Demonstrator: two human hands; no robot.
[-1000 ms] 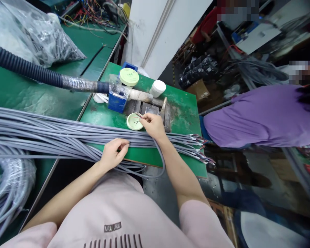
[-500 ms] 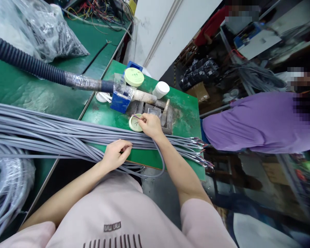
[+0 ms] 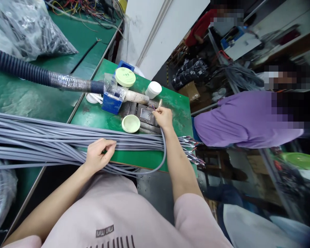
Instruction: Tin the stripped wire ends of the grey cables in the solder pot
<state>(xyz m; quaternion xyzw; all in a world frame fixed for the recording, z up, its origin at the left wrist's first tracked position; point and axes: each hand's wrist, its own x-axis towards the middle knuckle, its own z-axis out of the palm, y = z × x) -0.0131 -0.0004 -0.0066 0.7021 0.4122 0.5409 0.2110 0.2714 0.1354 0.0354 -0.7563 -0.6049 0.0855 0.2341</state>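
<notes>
My right hand (image 3: pixel 163 117) pinches a grey cable (image 3: pixel 164 151) close to its stripped end. Thin coloured wires (image 3: pixel 152 107) stick out past the fingertips, over a dirty metal pot with a shiny, silvery square surface (image 3: pixel 145 115). From that hand the cable loops down past the table edge. My left hand (image 3: pixel 100 155) lies against the front of a bundle of grey cables (image 3: pixel 134 142), thumb and fingers curled together; what they grip, if anything, is hidden. A shallow pale-green tub (image 3: pixel 130 124) stands between the bundle and the pot.
A ribbed black hose (image 3: pixel 20 65) ends beside the pot, near a blue block (image 3: pixel 112 102). Behind are a pale-green lid (image 3: pixel 125 76) and a white jar (image 3: pixel 153 90). Bared cable ends (image 3: pixel 192 150) lie at the right edge. A person in purple (image 3: pixel 235 120) is at the right.
My right hand has moved the wire ends right and away from me, from the pale-green tub to over the metal pot. My left hand keeps its pose; the view has shifted slightly.
</notes>
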